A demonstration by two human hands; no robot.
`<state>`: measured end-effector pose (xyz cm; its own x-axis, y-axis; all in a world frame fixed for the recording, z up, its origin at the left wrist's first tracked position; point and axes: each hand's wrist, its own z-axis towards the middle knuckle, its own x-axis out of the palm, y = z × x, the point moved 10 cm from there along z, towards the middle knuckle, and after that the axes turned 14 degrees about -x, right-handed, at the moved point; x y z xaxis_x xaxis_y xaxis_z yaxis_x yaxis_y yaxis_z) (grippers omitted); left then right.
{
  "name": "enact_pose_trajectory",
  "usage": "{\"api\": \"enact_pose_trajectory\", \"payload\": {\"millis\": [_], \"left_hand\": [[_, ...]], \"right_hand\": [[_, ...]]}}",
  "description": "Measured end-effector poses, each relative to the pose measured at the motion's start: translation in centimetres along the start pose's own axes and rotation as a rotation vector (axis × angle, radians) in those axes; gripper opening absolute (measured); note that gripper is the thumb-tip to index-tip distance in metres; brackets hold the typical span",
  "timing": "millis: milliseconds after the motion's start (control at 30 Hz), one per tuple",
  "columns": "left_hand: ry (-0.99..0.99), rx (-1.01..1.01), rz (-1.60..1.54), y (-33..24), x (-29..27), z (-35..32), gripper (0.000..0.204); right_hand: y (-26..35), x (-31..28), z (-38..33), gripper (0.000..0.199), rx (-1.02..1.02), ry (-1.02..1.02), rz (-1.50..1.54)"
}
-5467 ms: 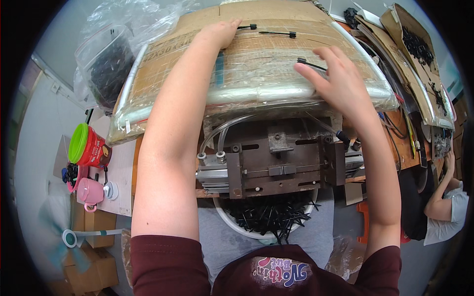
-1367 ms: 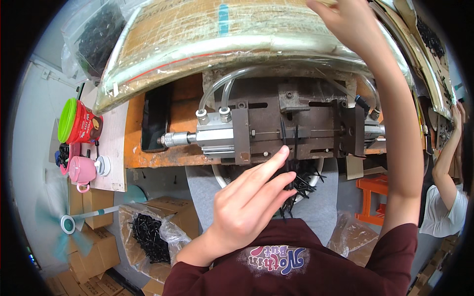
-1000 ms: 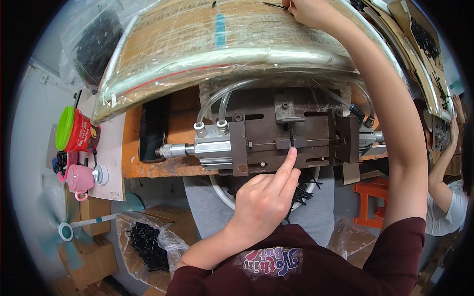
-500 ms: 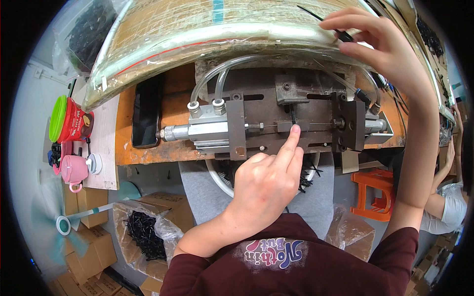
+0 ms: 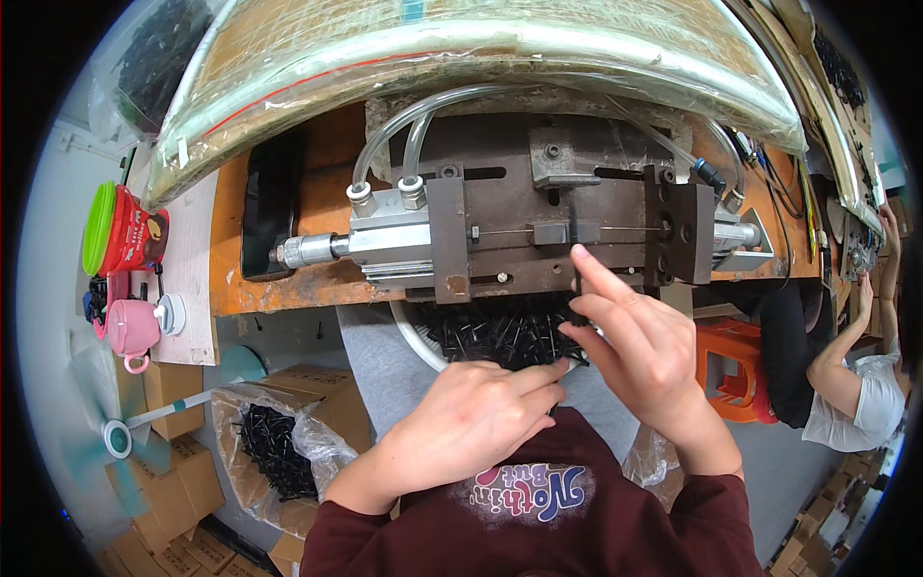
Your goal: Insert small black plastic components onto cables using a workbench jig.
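My right hand [image 5: 639, 341] is at the front of a dark metal fixture [image 5: 615, 197]. Its index finger presses a thin black stick-shaped part [image 5: 574, 226] standing across the small block in the middle. The thumb and middle finger close around the near end of that part. My left hand [image 5: 486, 413] is over the near rim of a white basin [image 5: 415, 337] on my lap. Its fingers stretch out toward the basin, apart from one another, and its thumb is hidden. Many similar black parts [image 5: 500, 332] fill the basin.
Silver air cylinders [image 5: 389, 240] with clear hoses flank the fixture. A plastic-wrapped bundle [image 5: 461, 58] lies behind it. Left are a black tray [image 5: 274, 207], a red tub [image 5: 139, 231] and a pink cup [image 5: 133, 327]. A bagged box [image 5: 279, 452] of black parts and an orange stool [image 5: 726, 370] stand below.
My right hand has come down from above the wrapped bundle to the fixture, with a black part. My left hand has pulled back from the fixture's middle block to the basin.
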<state>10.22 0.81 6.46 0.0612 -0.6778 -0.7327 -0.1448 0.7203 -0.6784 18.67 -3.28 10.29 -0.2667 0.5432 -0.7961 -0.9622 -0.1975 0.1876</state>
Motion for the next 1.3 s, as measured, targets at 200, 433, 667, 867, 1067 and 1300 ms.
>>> {"api": "enact_pose_trajectory", "payload": {"millis": [200,433,667,867,1067,1300], "left_hand": [[0.123,-0.145,-0.051,3.7,3.7,-0.6,0.023],[0.054,-0.166,-0.036,4.9,4.2,-0.3,0.031],[-0.306,-0.019,-0.119,3.5,-1.6,-2.5,0.034],[-0.715,0.02,-0.042,3.8,-9.4,-7.9,0.027],[-1.302,-0.304,0.28,11.3,-17.5,-16.9,0.011],[-1.373,-0.671,0.563,22.3,-23.5,-21.6,0.022]], "right_hand": [[0.1,0.9,1.2,0.025,0.031,0.083,-0.103],[0.4,0.7,2.2,0.025,0.028,0.196,-0.158],[-2.2,-2.4,11.7,0.017,-0.081,-0.029,0.042],[-10.6,1.1,25.7,0.027,-0.351,-0.157,-0.177],[-19.4,8.4,32.2,0.061,-0.327,0.072,-0.515],[-26.0,9.9,33.1,0.025,-0.354,0.142,-0.392]]}}
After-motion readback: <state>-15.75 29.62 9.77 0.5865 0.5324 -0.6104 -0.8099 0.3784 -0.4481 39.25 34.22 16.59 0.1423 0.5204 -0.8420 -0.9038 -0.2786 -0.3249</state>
